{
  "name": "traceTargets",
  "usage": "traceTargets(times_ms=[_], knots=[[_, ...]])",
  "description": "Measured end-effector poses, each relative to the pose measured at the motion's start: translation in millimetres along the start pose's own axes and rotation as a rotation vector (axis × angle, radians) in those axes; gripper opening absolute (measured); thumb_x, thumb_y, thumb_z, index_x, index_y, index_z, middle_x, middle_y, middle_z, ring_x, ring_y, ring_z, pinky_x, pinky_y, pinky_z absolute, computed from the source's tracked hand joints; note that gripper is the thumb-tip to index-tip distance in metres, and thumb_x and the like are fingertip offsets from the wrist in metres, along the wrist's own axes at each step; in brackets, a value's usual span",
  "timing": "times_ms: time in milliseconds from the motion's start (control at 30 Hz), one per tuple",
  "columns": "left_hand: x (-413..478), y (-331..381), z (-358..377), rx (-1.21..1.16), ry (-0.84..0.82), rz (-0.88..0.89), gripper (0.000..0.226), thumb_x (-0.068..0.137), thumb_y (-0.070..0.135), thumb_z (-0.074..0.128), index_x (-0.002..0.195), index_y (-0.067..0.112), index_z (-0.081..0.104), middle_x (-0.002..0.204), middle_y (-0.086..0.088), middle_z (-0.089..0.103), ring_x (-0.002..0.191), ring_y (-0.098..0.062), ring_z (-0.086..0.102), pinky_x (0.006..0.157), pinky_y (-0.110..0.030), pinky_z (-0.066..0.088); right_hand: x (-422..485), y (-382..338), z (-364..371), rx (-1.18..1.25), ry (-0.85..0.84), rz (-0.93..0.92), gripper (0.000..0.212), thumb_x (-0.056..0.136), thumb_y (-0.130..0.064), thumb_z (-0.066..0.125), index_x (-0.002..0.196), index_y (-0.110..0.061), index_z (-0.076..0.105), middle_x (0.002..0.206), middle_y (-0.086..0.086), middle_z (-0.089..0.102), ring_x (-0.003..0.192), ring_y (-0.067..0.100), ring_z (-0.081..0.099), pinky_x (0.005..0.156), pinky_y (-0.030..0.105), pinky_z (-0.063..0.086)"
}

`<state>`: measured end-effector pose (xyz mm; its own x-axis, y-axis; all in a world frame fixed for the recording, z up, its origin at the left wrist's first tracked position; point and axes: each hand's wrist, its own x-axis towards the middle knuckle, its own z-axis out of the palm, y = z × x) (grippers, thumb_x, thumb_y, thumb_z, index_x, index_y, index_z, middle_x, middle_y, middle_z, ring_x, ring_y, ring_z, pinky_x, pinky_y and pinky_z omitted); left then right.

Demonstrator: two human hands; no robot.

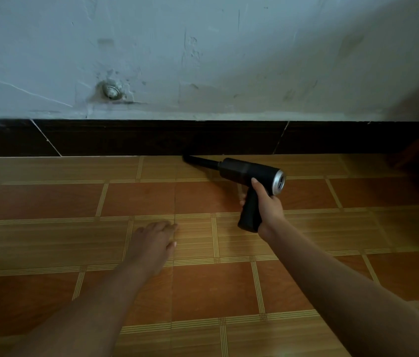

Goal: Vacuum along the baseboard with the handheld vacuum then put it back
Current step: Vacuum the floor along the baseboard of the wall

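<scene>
Black plastic makes up the handheld vacuum [251,173], a pistol-shaped unit with a silver end cap, which is held low over the tiled floor [48,240]. Its slim crevice nozzle [199,161] is pointed leftward, and the tip is set right at the seam where the floor meets the dark baseboard [151,137].

The vacuuming step is judged to be in hand, with the return of the tool not yet begun. A steady slide along the seam is called for next, the tip kept against the baseboard's foot; which direction is intended cannot be told.

The grip is wrapped by the right hand [267,204], fingers curled round it and the thumb laid up along the body, the arm stretched forward. The left hand [154,240] is spread flat, palm down, at the floor, holding nothing; it appears to serve as a brace.

Above the baseboard, a scuffed pale wall [229,60] with a round metal fitting [111,90] is seen.
</scene>
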<state>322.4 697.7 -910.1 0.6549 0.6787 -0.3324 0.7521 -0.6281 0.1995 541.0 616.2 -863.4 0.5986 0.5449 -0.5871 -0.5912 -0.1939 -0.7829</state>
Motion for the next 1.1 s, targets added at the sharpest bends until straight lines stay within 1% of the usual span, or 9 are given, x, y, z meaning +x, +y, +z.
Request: traceTargets(times_ms=[167,333,400,500,633,700,867,1000,1100], knots=[[1.4,1.9,0.1,0.025,0.005,-0.008,0.048,0.097,0.037,0.039,0.144,0.029,0.028,0.149,0.007,0.032,0.137,-0.014,0.029,0.109,-0.036,0.028,-6.6,-5.5,-12.6,0.016,-0.018,0.037,0.039,0.082,-0.034,0.064,0.106,-0.004,0.058,0.072,0.006,0.061,0.063,0.018,0.059,0.066,0.032,0.05],[3.3,5.8,-3.7,0.032,0.006,0.0,0.049,0.097,0.038,0.039,0.144,0.031,0.029,0.145,0.008,0.039,0.133,-0.016,0.035,0.107,-0.036,0.029,-22.7,-11.7,-24.2,0.05,-0.134,0.063,0.042,0.078,-0.036,0.068,0.106,-0.006,0.06,0.072,0.005,0.063,0.064,0.017,0.06,0.065,0.031,0.051],[3.8,6.6,-4.9,0.035,0.017,0.009,0.048,0.097,0.038,0.04,0.143,0.03,0.03,0.143,0.007,0.042,0.132,-0.017,0.038,0.106,-0.036,0.03,-30.1,-17.2,-27.5,0.103,-0.185,0.09,0.041,0.076,-0.035,0.069,0.104,-0.007,0.061,0.072,0.004,0.063,0.062,0.015,0.06,0.063,0.029,0.05],[3.2,8.0,-9.2,0.021,0.049,0.035,0.046,0.097,0.037,0.04,0.141,0.029,0.033,0.142,0.007,0.044,0.13,-0.017,0.041,0.105,-0.035,0.032,-40.0,-27.2,-30.1,0.227,-0.26,0.121,0.031,0.077,-0.03,0.067,0.097,-0.007,0.061,0.069,0.003,0.061,0.059,0.012,0.056,0.059,0.026,0.052],[0.9,12.3,-16.4,-0.032,0.09,0.066,0.045,0.097,0.034,0.041,0.141,0.028,0.035,0.142,0.006,0.045,0.128,-0.017,0.044,0.103,-0.033,0.037,-50.5,-37.7,-33.4,0.361,-0.328,0.122,0.025,0.077,-0.028,0.064,0.088,-0.006,0.061,0.068,0.002,0.059,0.056,0.011,0.055,0.063,0.026,0.055],[0.1,14.4,-18.6,-0.047,0.114,0.087,0.044,0.097,0.032,0.042,0.141,0.027,0.037,0.141,0.006,0.046,0.127,-0.017,0.046,0.101,-0.031,0.039,-54.7,-41.0,-34.6,0.404,-0.344,0.119,0.025,0.076,-0.028,0.065,0.087,-0.006,0.06,0.069,0.003,0.058,0.056,0.011,0.055,0.058,0.024,0.054],[-2.6,23.5,-23.2,-0.113,0.181,0.115,0.043,0.096,0.027,0.045,0.138,0.022,0.042,0.141,0.004,0.046,0.128,-0.016,0.044,0.103,-0.03,0.038,-60.6,-42.6,-39.7,0.401,-0.376,0.103,0.029,0.076,-0.037,0.063,0.088,-0.011,0.059,0.066,0.001,0.056,0.053,0.009,0.052,0.05,0.02,0.048],[-5.3,29.3,-25.7,-0.11,0.207,0.126,0.042,0.097,0.028,0.043,0.139,0.023,0.041,0.141,0.006,0.046,0.128,-0.013,0.043,0.1,-0.026,0.039,-65.2,-45.0,-41.0,0.333,-0.409,0.088,0.032,0.078,-0.045,0.06,0.078,-0.013,0.061,0.059,-0.002,0.05,0.048,0.007,0.047,0.047,0.018,0.045],[-5.7,28.9,-25.4,-0.102,0.198,0.119,0.042,0.098,0.029,0.042,0.139,0.024,0.04,0.142,0.006,0.044,0.13,-0.013,0.041,0.101,-0.028,0.04,-67.7,-46.8,-38.9,0.301,-0.425,0.076,0.038,0.077,-0.047,0.058,0.083,-0.01,0.06,0.058,-0.003,0.048,0.045,0.006,0.044,0.045,0.018,0.044]])
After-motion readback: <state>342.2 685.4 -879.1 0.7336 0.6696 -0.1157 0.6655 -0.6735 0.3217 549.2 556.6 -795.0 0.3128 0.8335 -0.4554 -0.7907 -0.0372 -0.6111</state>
